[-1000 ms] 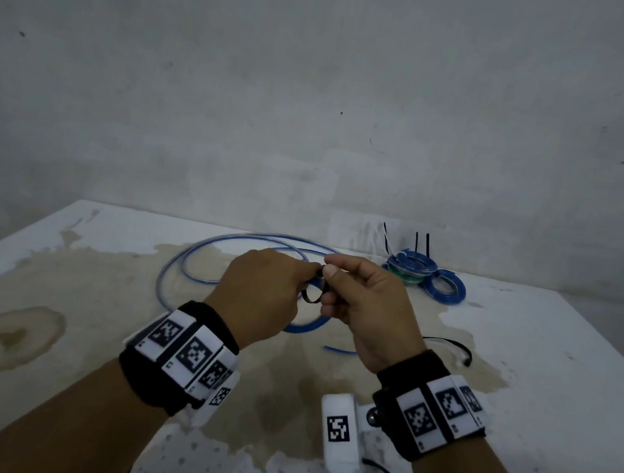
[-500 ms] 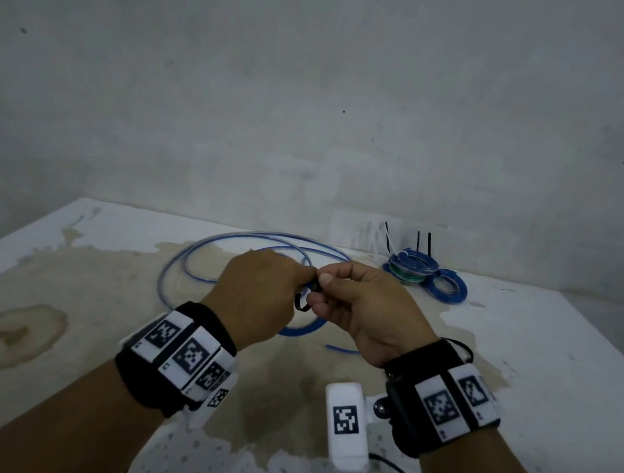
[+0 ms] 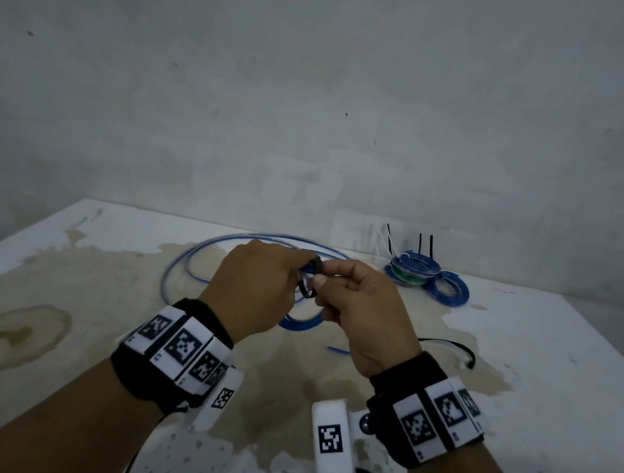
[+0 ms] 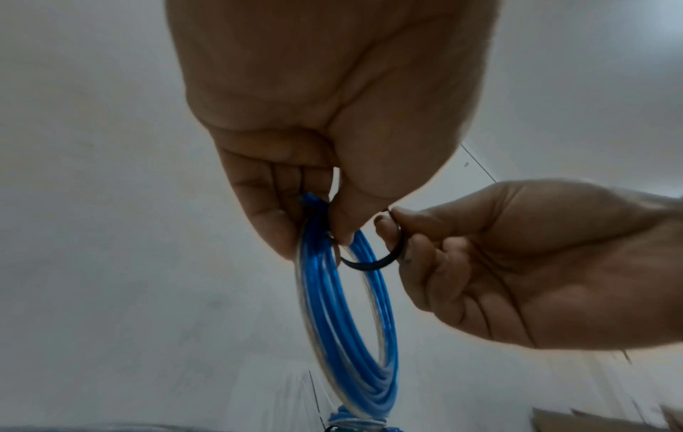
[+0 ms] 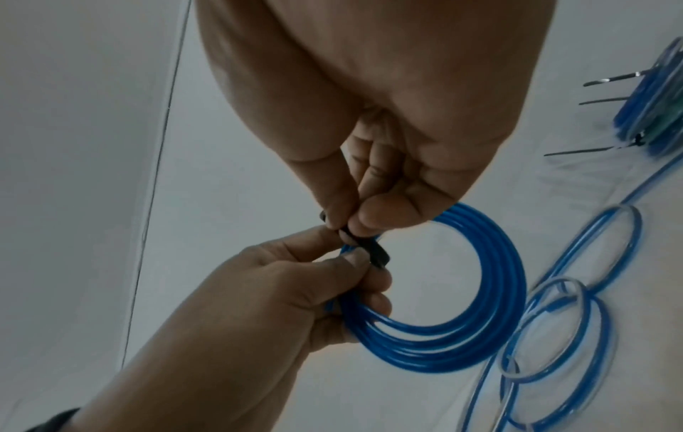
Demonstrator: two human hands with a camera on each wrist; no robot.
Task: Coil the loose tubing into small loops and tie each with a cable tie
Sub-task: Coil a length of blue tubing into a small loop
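Both hands are raised together above the stained white table (image 3: 522,386), close enough that their fingertips almost meet. The left hand (image 3: 255,288) has its fingers curled round a small coil of blue tubing (image 5: 480,292), gripping the bundled turns at one side so the ring hangs below the hand. The right hand (image 3: 359,315) pinches a black cable tie (image 4: 369,264) between thumb and forefinger, its other fingers folded in; the tie bends in a small loop that passes round the coil right at the left thumb. More loose blue tubing (image 3: 195,260) lies in wide curves on the table beyond the hands. Near the far edge sits a pile of finished coils (image 3: 413,272), blue with some green, with tie tails sticking up from it. A second black cable tie (image 3: 459,347) lies on the table just right of the right wrist
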